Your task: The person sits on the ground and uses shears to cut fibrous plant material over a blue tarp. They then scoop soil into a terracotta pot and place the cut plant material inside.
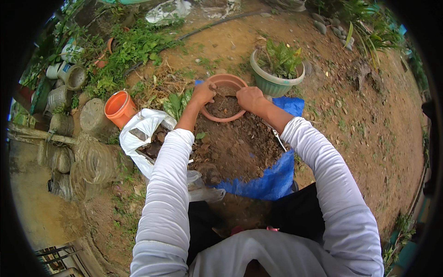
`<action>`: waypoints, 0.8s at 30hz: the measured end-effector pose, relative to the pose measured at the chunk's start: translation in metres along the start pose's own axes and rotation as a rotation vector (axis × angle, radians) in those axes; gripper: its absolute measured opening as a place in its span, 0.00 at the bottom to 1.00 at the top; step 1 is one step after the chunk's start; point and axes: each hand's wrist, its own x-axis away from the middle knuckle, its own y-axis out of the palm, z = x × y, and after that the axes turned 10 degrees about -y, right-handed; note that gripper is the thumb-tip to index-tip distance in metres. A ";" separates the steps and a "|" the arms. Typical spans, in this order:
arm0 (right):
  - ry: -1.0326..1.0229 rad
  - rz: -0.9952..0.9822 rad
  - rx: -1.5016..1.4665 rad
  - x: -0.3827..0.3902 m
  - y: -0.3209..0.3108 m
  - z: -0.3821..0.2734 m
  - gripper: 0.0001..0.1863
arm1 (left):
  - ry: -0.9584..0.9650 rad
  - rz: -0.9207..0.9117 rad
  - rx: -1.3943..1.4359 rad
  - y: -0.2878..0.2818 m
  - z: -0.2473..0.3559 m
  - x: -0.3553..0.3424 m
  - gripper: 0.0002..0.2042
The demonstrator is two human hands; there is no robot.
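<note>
A round terracotta-coloured flower pot with dark soil inside stands on the far side of a soil heap. My left hand is closed over its left rim, fingers curled inward. On the opposite rim, my right hand is closed as well, its fingertips mostly hidden. Under the pot, loose dark soil lies spread over a blue tarp. Just beyond my right hand stands a pale green pot holding a leafy plant.
Left of the soil are a white plastic bag with dry brown matter and a tilted orange pot. A metal tool lies beside my right forearm. Several clear plastic containers crowd the left. A dark hose crosses the ground beyond.
</note>
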 end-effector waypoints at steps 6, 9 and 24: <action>-0.120 -0.036 0.137 0.029 -0.084 -0.016 0.09 | 0.158 0.015 0.048 -0.016 0.010 0.024 0.09; -0.256 0.096 0.306 0.033 -0.066 -0.036 0.07 | 0.262 -0.037 -0.140 -0.014 0.002 0.016 0.13; -0.175 0.297 0.179 0.014 -0.038 -0.023 0.06 | 0.293 0.092 -0.894 -0.005 -0.013 0.019 0.14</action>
